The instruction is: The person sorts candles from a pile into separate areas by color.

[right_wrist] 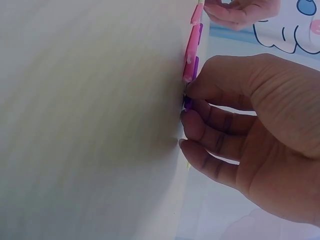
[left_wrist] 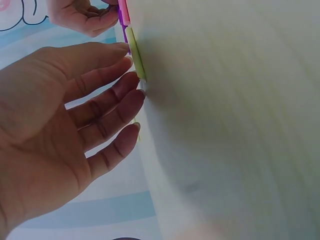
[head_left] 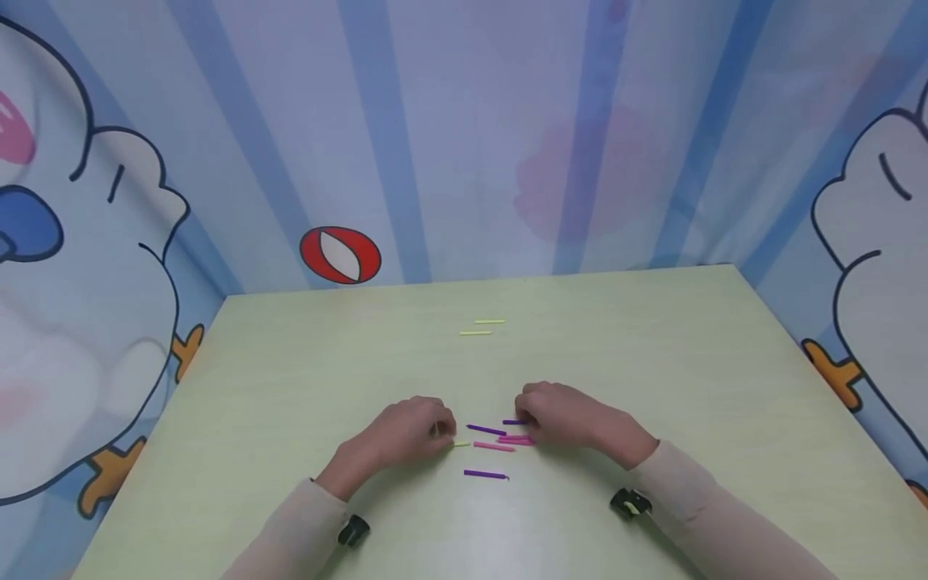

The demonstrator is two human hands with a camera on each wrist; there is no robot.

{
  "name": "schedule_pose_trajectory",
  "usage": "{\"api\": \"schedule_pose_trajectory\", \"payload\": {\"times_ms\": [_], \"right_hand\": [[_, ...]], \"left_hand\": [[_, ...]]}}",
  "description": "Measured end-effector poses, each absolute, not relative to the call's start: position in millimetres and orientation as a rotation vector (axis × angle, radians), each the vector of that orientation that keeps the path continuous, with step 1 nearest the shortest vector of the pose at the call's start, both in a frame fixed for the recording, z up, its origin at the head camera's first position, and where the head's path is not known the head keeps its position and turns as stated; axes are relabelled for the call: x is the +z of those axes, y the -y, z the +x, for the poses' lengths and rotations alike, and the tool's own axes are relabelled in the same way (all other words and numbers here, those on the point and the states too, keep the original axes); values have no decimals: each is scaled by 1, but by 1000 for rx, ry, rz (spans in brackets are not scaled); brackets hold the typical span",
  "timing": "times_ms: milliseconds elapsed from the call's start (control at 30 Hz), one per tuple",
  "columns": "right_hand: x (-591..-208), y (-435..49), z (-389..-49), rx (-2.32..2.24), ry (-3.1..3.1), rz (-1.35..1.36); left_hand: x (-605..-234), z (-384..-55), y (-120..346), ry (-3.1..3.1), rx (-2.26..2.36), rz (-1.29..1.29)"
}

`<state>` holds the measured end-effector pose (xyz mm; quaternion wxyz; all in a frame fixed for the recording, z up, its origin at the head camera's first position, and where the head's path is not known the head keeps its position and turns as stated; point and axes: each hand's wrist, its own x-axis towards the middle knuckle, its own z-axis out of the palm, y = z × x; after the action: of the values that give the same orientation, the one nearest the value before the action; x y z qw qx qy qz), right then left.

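Note:
My left hand (head_left: 415, 428) is at the left end of a short yellow stick (left_wrist: 136, 54) on the table. In the left wrist view its fingers are loosely bent and apart, with the thumb tip against the stick. My right hand (head_left: 564, 412) pinches a thin purple stick (right_wrist: 188, 103) between thumb and fingers, which hide part of it. Between the hands lie another purple stick (head_left: 486, 429) and several pink sticks (head_left: 495, 446). Nearer me lies a purple stick (head_left: 484, 474) with a wick-like tip, like a small candle.
Two yellow sticks (head_left: 475, 333) lie farther back on the pale table (head_left: 326, 362). A blue-striped printed backdrop (head_left: 471, 121) stands behind the table, with cartoon figures at both sides. Small black devices (head_left: 631, 503) are worn at both wrists.

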<state>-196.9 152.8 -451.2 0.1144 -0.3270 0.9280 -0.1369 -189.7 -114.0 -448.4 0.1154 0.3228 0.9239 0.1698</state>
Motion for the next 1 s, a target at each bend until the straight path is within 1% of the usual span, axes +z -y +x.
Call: {"api": "schedule_pose_trajectory", "payload": {"times_ms": [1000], "right_hand": [[-449,-154,-196,-439,-2712,-986]], "left_hand": [[-445,-192,115,-2691,382,1002]]}}
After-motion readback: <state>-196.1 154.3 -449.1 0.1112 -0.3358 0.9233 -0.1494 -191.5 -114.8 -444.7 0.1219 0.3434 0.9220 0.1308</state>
